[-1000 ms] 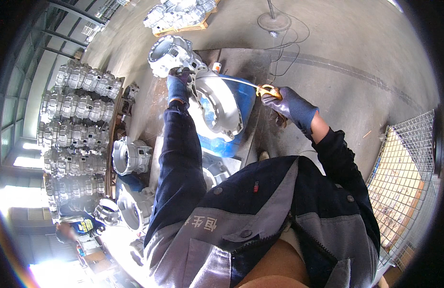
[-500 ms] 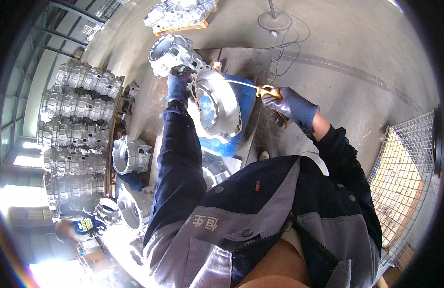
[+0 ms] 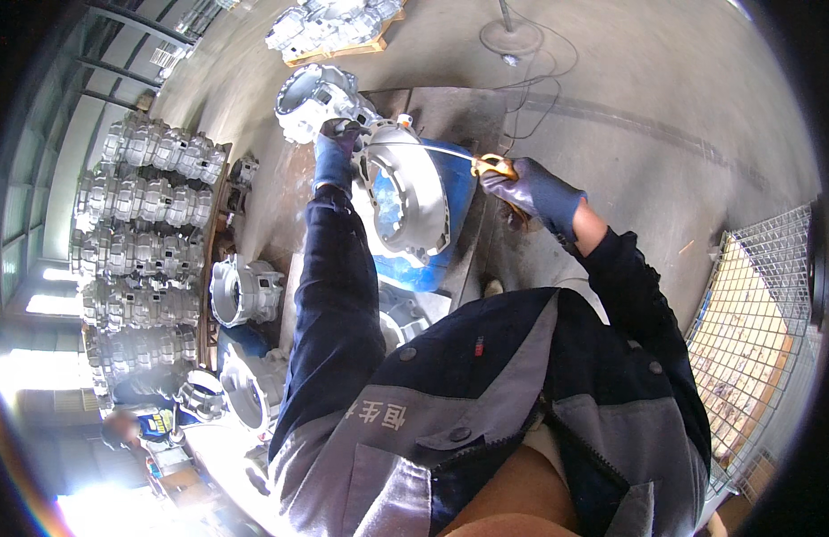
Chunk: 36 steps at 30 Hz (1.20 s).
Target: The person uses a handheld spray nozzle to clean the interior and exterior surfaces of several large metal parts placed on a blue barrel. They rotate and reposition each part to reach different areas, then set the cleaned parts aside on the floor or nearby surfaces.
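A large silver ring-shaped metal housing stands on a blue sheet on the workbench. My left hand, in a blue and dark glove, has its fingers curled at the housing's upper left edge. My gloved right hand is closed around the yellow handle of a long thin rod tool. The rod reaches left across the housing's upper part, toward my left hand. Whether its tip touches metal, I cannot make out. A second housing sits just beyond my left hand.
Stacked castings line the left side, with single housings nearer the bench. A wire mesh cage stands at right. Cables trail from a round stand base. At lower left, another person is by more castings.
My right hand and the rod tool have shifted slightly left, toward the housing. My left hand stays at nearly the same place. The person at lower left has moved a little.
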### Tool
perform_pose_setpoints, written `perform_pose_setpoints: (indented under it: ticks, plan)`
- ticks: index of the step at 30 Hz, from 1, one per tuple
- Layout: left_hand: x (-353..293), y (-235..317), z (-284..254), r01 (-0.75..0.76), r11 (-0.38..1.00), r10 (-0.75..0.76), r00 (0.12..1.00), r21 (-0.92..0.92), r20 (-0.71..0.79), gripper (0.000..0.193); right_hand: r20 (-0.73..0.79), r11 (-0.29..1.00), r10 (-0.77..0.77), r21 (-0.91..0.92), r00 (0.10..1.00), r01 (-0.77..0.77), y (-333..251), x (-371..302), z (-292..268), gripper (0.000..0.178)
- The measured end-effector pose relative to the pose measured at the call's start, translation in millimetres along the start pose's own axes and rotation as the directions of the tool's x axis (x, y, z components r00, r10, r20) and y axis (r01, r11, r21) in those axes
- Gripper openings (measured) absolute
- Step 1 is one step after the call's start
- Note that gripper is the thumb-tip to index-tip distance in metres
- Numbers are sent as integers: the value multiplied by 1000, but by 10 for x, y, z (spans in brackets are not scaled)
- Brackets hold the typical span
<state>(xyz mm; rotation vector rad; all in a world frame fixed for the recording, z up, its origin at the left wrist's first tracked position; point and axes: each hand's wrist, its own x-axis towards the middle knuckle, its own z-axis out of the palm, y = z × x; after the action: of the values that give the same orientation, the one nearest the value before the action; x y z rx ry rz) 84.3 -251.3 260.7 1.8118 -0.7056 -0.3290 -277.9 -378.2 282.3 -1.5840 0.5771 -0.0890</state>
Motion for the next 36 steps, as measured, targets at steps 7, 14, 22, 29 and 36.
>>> perform_pose_setpoints:
  ticks: [7,14,22,29,36]
  plan:
    - [147,-230,-74,-17,999,18,1000,-34,17,28,-72,1000,-10,-18,997,8,-97,17,-50,39]
    - [72,-145,-43,-12,1000,11,998,21,56,22,-64,999,-39,0,997,39,140,379,24,36]
    - [-38,19,-12,68,998,-69,996,17,52,22,-101,992,-95,-92,990,85,287,476,-114,30]
    - [84,-123,-12,-41,999,42,997,-10,60,24,-157,997,-67,-55,985,60,282,576,-50,32]
    - [72,-79,-6,-4,999,2,998,37,61,26,-132,999,-3,-46,991,-3,291,489,-77,34]
